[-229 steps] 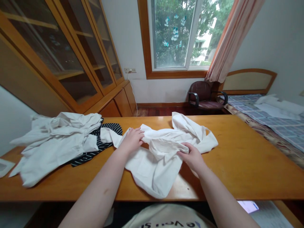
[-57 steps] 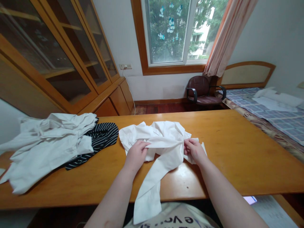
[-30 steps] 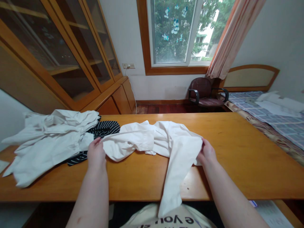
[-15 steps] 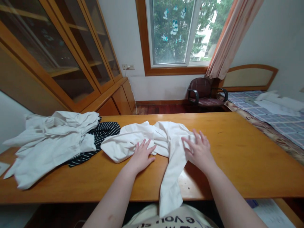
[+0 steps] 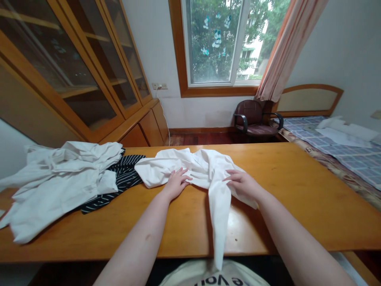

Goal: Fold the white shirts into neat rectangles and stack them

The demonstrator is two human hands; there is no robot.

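Observation:
A crumpled white shirt (image 5: 196, 167) lies in the middle of the long wooden table (image 5: 297, 198). One strip of it hangs over the near edge toward my lap. My left hand (image 5: 175, 183) rests on the shirt's near left edge with its fingers spread flat. On the shirt's right part, my right hand (image 5: 242, 184) has its fingers curled into the cloth, gathering a fold.
A heap of white garments (image 5: 59, 178) covers the table's left end, with a black striped garment (image 5: 125, 174) beneath it. Glass-door cabinets (image 5: 74, 71) line the left wall. A dark armchair (image 5: 254, 119) stands under the window, and a bed (image 5: 342, 147) is on the right.
The shirt has slid farther from me. My right hand went from flat and spread to curled into the cloth. My left hand stays flat on the shirt's near edge.

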